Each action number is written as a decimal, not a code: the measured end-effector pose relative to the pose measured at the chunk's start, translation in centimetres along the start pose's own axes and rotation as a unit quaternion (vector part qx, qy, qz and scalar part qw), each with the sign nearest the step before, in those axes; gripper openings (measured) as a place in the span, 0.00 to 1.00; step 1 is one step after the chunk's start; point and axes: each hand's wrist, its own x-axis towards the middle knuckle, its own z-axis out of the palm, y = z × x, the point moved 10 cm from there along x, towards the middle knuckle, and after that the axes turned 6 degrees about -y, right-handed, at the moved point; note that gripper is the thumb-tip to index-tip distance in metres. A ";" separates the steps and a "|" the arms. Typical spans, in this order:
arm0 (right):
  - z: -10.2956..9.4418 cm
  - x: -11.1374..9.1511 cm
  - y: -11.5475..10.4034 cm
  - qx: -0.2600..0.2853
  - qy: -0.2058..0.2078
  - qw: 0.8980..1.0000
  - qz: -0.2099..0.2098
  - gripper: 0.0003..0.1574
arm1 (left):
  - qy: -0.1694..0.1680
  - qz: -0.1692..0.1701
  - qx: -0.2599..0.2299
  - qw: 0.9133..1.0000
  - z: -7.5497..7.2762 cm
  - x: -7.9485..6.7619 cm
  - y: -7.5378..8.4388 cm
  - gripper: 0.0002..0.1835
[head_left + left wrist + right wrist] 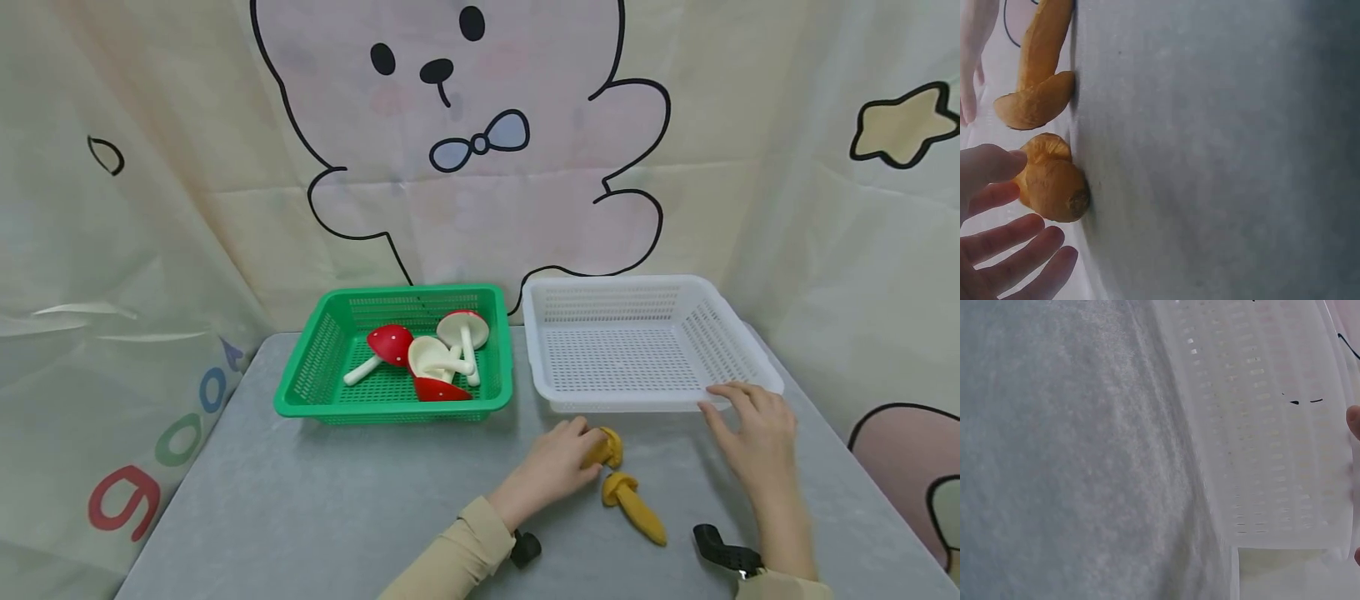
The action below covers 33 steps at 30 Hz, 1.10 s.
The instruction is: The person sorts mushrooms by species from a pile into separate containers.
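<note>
Head view shows 2 yellow-brown mushrooms (637,510) on a grey desk (322,500). The left hand (553,468) reaches over the farther mushroom (611,447), thumb and fingers about it; whether they pinch it I cannot tell. From the left wrist view, the thumb overlaps this mushroom's side, the lower fingers are spread, and the mushroom appears to rest on the desk. The nearer mushroom (619,488) lies just beside it, cap toward the farther mushroom and stem slanting to the lower right.

At the front right corner of a white basket (622,402), the right hand (759,429) holds the rim, thumb on the outer side and fingers over the edge; the right wrist view catches only fingertips there.

Left of the white basket stands a green basket (390,412) with red-capped, white-stemmed mushrooms (390,343) inside. Behind hangs a pale cloth (712,208) printed with a cartoon animal (525,217) in a blue bow tie (506,133) and, at the right, a yellow star (903,125). Beige sleeves (457,550) cover the forearms.
</note>
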 end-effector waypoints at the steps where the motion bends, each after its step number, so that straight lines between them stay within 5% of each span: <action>1: 0.0 0.0 0.0 -0.002 0.001 1.000 -0.001 0.21 | -0.002 0.000 -0.001 1.000 0.1 0.0 0.0 0.18; 15: 0.3 -0.2 0.4 0.002 -0.010 1.000 0.026 0.22 | -0.016 -0.003 -0.002 1.000 1.2 0.4 0.1 0.22; 33: 0.3 -0.1 0.2 -0.005 -0.009 1.000 0.029 0.24 | 0.030 0.012 -0.005 0.999 0.1 0.1 0.6 0.23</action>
